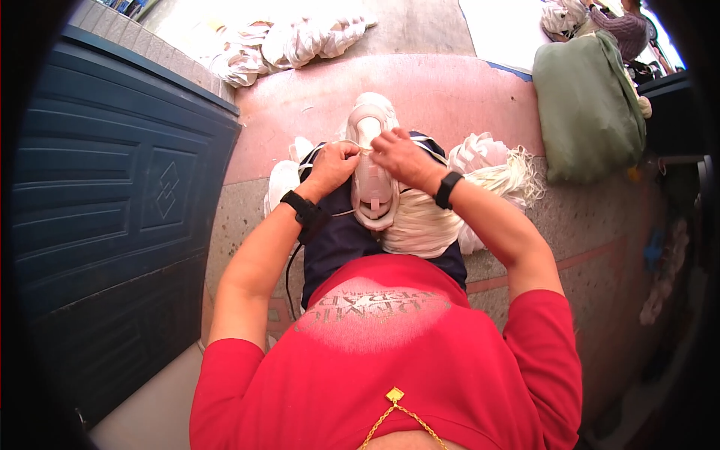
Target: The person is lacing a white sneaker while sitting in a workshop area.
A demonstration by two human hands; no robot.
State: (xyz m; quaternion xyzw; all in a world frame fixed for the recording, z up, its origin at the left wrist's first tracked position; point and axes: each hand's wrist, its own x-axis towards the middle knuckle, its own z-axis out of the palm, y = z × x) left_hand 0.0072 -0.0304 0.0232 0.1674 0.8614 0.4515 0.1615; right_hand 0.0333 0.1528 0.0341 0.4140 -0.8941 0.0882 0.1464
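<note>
A pale pink-white sneaker upper (373,186) lies lengthwise on my lap, its toe pointing away from me. My left hand (335,166) is at its left side, thumb and fingers pinched on a thin whitish shoelace (352,142). On the right, my right hand (405,159) reaches over the lacing area with its fingers bent together at the lace. The fingertips partly hide the eyelets. A thick bundle of cream shoelaces (421,223) drapes over my right thigh, below my right hand.
More pale shoe pieces (283,184) lie left of my legs, and others (480,152) with loose laces lie right. A pile of white shoe parts (292,45) is on the floor ahead. A stuffed green sack (589,109) stands right, near another person (628,31). A dark blue panelled door (127,180) is left.
</note>
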